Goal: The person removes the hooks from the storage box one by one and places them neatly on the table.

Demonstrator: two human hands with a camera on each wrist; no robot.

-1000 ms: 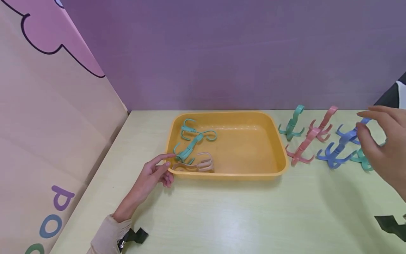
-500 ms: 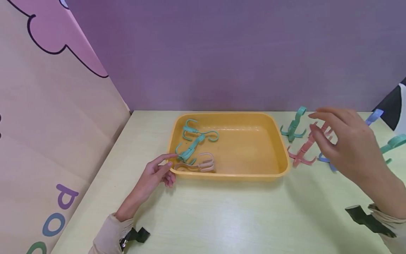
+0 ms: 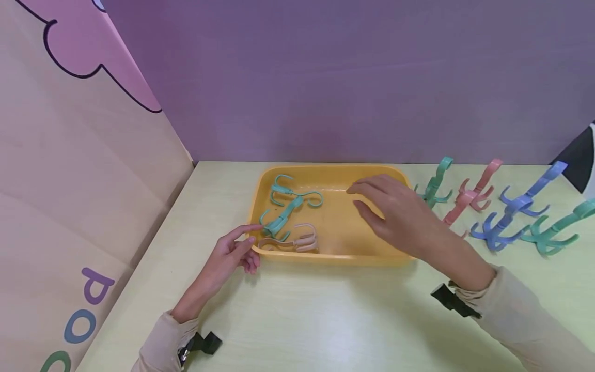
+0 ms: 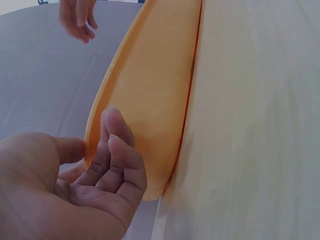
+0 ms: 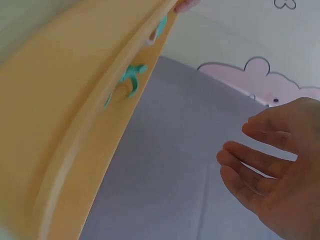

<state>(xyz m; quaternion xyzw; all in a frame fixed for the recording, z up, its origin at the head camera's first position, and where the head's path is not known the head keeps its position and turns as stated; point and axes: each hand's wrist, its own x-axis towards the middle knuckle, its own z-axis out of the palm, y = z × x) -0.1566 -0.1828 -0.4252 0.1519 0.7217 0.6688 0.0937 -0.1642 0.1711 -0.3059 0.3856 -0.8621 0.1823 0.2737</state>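
My left hand (image 3: 232, 251) holds the left front corner of the yellow tray (image 3: 344, 259), thumb and index finger at its rim; the left wrist view shows the other fingers (image 4: 127, 160) bent against the outer wall. Inside the tray's left part lie two teal multi-prong hanging hooks (image 3: 284, 216) and a beige hanging hook (image 3: 304, 242). Over the tray's right half hovers my right hand (image 3: 395, 212), its fingers loosely curved and nothing between them. In the right wrist view this hand (image 5: 280, 170) is apart from the tray wall.
Right of the tray, several hanging hooks stand prongs down on the table (image 3: 302, 315): teal (image 3: 553, 238), pink (image 3: 471, 196) and blue (image 3: 495, 235). A purple partition (image 3: 325, 82) rises behind, and a patterned light panel (image 3: 83, 170) stands at left.
My right hand has swept left from above the standing hooks to over the tray, uncovering the blue and teal hooks. The left hand keeps its place at the tray corner.
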